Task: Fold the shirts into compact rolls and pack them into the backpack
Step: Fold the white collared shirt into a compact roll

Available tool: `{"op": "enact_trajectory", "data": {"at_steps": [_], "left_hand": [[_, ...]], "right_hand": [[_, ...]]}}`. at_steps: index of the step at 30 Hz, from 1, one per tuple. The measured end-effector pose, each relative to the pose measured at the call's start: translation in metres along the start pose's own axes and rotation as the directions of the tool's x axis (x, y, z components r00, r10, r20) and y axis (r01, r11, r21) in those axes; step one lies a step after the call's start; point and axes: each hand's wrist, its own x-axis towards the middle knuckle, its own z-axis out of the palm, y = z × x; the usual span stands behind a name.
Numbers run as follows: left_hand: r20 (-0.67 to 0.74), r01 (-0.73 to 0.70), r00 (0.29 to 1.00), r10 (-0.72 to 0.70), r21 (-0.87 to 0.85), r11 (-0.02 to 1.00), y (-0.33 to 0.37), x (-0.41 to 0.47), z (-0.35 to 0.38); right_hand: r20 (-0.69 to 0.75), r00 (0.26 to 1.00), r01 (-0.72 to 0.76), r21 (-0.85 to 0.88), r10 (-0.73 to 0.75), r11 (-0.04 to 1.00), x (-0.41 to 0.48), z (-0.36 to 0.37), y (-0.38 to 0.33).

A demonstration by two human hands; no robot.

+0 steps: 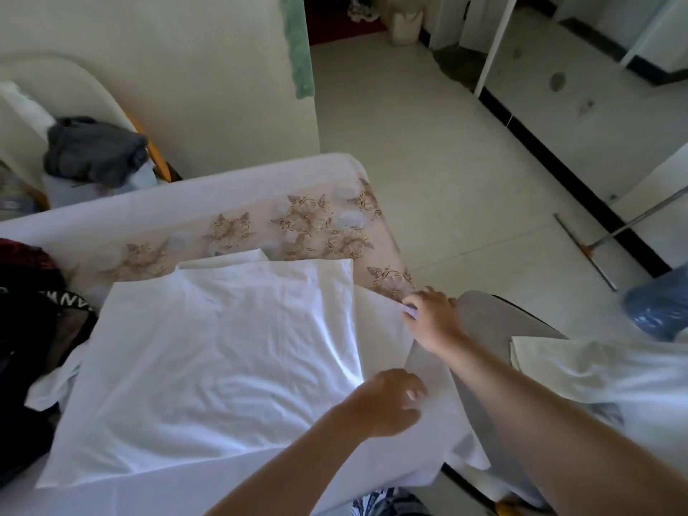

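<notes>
Fingers [409, 305] of right hand [432, 320] pinching white shirt [223, 348], left hand [387, 404] atop

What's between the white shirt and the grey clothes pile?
Head view: a flowery sheet and a plain white bedding strip lie between the white shirt and the grey clothes pile.

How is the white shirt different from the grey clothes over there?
The white shirt lies spread flat on the bed; the grey clothes sit bunched in a heap. The right hand pinches the white shirt's edge; no hand touches the grey clothes. Both are cloth.
</notes>
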Motion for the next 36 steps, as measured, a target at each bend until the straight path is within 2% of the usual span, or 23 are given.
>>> {"op": "enact_trajectory", "data": {"at_steps": [2, 3, 5, 7, 9, 10, 11, 13, 14, 16, 19, 21, 22, 23, 25, 27, 28, 30, 31, 32, 34, 35, 36], "left_hand": [[-0.236, -0.047, 0.968, 0.085, 0.164, 0.985, -0.003, 0.008, 0.006], [-0.298, -0.027, 0.948, 0.113, 0.277, 0.960, -0.007, 0.012, 0.008], [-0.302, 0.095, 0.953, 0.037, 0.413, 0.906, -0.009, 0.019, 0.009], [-0.242, 0.189, 0.967, -0.078, 0.482, 0.855, -0.009, 0.023, 0.011], [-0.260, 0.217, 0.961, -0.095, 0.496, 0.841, -0.005, 0.025, 0.011], [-0.278, 0.221, 0.956, -0.094, 0.472, 0.853, -0.004, 0.025, 0.010], [-0.308, 0.225, 0.946, -0.101, 0.402, 0.887, -0.002, 0.024, 0.008], [-0.419, 0.190, 0.900, -0.124, 0.120, 0.974, -0.001, 0.020, 0.001], [-0.468, 0.145, 0.870, -0.152, -0.051, 0.988, 0.002, 0.016, -0.006], [-0.541, 0.053, 0.810, -0.226, -0.316, 0.947, 0.005, 0.002, -0.020], [-0.632, -0.005, 0.683, -0.365, -0.505, 0.863, -0.017, -0.029, -0.041], [-0.622, 0.057, 0.635, -0.458, -0.554, 0.830, -0.043, -0.050, -0.051], [-0.584, 0.143, 0.638, -0.502, -0.551, 0.822, -0.057, -0.058, -0.054], [-0.546, 0.247, 0.643, -0.537, -0.516, 0.820, -0.068, -0.066, -0.056], [-0.525, 0.403, 0.626, -0.577, -0.417, 0.815, -0.090, -0.078, -0.057], [-0.605, 0.417, 0.600, -0.524, -0.322, 0.850, -0.105, -0.084, -0.059], [-0.670, 0.383, 0.610, -0.423, -0.218, 0.898, -0.110, -0.085, -0.062], [-0.707, 0.268, 0.693, -0.142, 0.071, 0.961, -0.118, -0.081, -0.069], [-0.668, 0.207, 0.744, -0.021, 0.200, 0.958, -0.121, -0.076, -0.071], [-0.581, 0.168, 0.813, 0.035, 0.292, 0.941, -0.122, -0.071, -0.074], [-0.377, 0.158, 0.926, 0.012, 0.419, 0.894, -0.122, -0.058, -0.079], [-0.307, 0.173, 0.952, -0.019, 0.485, 0.857, -0.122, -0.049, -0.083], [-0.302, 0.191, 0.953, -0.025, 0.532, 0.825, -0.120, -0.042, -0.089]], "right_hand": [[0.047, 0.999, 0.011, -0.071, -0.008, 0.997, 0.000, 0.003, -0.001], [0.039, 0.999, -0.004, -0.081, 0.007, 0.997, 0.000, 0.006, 0.000], [0.019, 0.998, -0.059, -0.065, 0.060, 0.996, -0.001, 0.010, 0.000], [0.020, 0.994, -0.107, -0.030, 0.108, 0.994, 0.000, 0.010, 0.000], [0.045, 0.987, -0.156, 0.048, 0.154, 0.987, -0.002, 0.004, -0.003], [0.058, 0.981, -0.191, 0.142, 0.185, 0.971, -0.003, 0.000, -0.005], [0.079, 0.973, -0.232, 0.256, 0.219, 0.938, -0.005, -0.006, -0.008], [0.142, 0.953, -0.303, 0.439, 0.267, 0.846, -0.007, -0.022, -0.018], [0.163, 0.949, -0.315, 0.504, 0.270, 0.804, -0.007, -0.031, -0.027], [0.162, 0.949, -0.311, 0.616, 0.269, 0.724, -0.002, -0.046, -0.049], [0.197, 0.956, -0.288, 0.763, 0.216, 0.579, 0.007, -0.060, -0.092], [0.321, 0.946, -0.305, 0.836, 0.045, 0.456, 0.010, -0.062, -0.123], [0.364, 0.930, -0.304, 0.844, -0.057, 0.443, 0.012, -0.056, -0.136], [0.382, 0.915, -0.276, 0.827, -0.130, 0.490, 0.014, -0.047, -0.146], [0.334, 0.929, -0.123, 0.688, -0.161, 0.715, 0.015, -0.026, -0.159], [0.234, 0.963, 0.002, 0.481, -0.131, 0.877, 0.008, -0.006, -0.159], [0.176, 0.976, 0.054, 0.384, -0.131, 0.922, 0.001, 0.004, -0.156], [0.096, 0.980, 0.152, 0.205, -0.174, 0.967, -0.015, 0.023, -0.147], [0.100, 0.973, 0.194, 0.152, -0.210, 0.969, -0.022, 0.035, -0.141], [0.124, 0.962, 0.225, 0.143, -0.243, 0.964, -0.029, 0.044, -0.135], [0.136, 0.955, 0.234, 0.200, -0.263, 0.951, -0.038, 0.055, -0.126], [0.102, 0.965, 0.215, 0.226, -0.243, 0.950, -0.041, 0.056, -0.121], [0.064, 0.977, 0.183, 0.238, -0.204, 0.954, -0.043, 0.055, -0.117]]}}
